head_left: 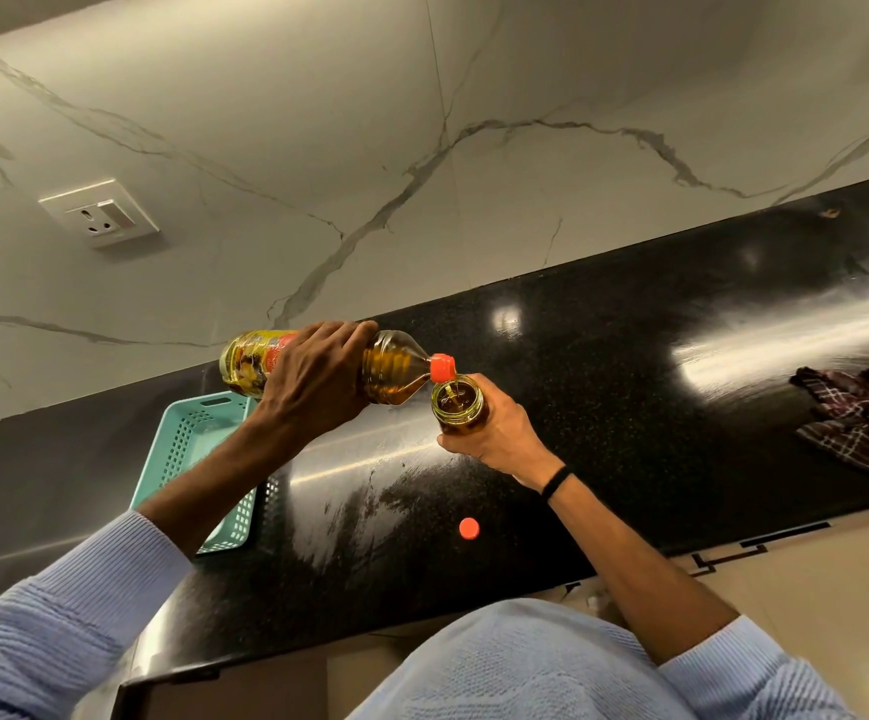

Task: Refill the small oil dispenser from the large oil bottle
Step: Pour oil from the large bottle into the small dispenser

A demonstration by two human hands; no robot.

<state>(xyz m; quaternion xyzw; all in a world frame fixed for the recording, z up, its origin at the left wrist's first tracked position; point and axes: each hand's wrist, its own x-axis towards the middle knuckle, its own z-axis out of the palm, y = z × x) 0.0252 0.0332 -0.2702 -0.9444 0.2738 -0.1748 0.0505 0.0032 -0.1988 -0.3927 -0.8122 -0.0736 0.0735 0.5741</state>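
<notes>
Pouring goes on over the black bench (pixel 604 387). The left hand (pixel 318 379) has its fingers (pixel 349 335) clamped across the middle of the large oil bottle (pixel 396 368), which is tipped nearly flat. Its orange neck sits just above the open mouth of the small oil dispenser (pixel 457 407), right beside those fingers. The right hand (pixel 497 433) has its fingers (pixel 495 394) wrapped round the dispenser, holding it upright as a thin thread of oil drops in. Nearer me than the right fingers, a red cap (pixel 468 528) lies on the bench. A teal basket (pixel 188 439) sits under the left forearm, and a checked cloth (pixel 858 418) lies well off to the right.
</notes>
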